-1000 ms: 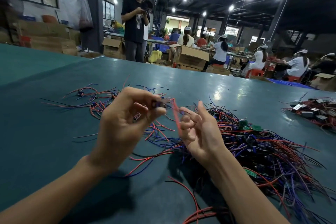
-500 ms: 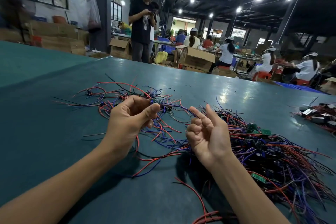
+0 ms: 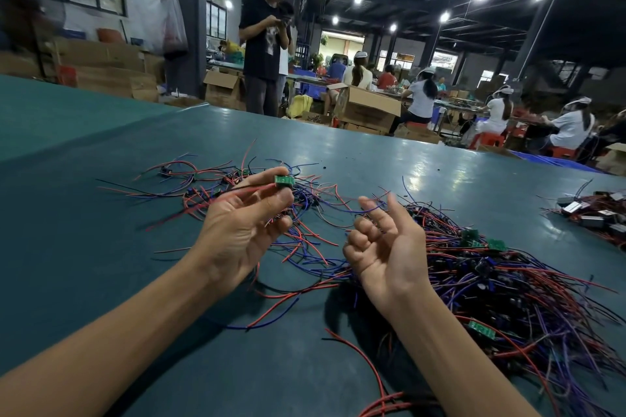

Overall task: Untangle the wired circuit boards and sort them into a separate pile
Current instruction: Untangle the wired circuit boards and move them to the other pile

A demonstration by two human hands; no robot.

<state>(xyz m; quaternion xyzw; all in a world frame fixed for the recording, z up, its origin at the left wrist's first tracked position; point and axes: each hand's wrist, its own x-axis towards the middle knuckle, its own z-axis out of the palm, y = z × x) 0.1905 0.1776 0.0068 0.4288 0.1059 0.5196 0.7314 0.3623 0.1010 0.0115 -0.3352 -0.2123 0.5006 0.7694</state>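
Mid-sort, judging by the grip. Right of the right hand (image 3: 382, 247), palm up, fingers loosely curled on nothing: the tangled heap (image 3: 525, 288) of wires. Just beyond the left hand (image 3: 240, 230): the looser sorted pile (image 3: 210, 184). Pinched high at the left fingertips: one green circuit board (image 3: 284, 181), red wire trailing. Next, probably: lay on that pile. Farther right: grey-cased parts (image 3: 596, 213). Between both hands, ready to snag: stray wires (image 3: 315, 240).

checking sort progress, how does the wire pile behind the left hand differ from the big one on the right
The left pile is sparse, its wires spread apart on the table; the right pile is a dense, overlapping tangle. The right pile covers far more table than the left pile. Both mix red, blue and black wires.
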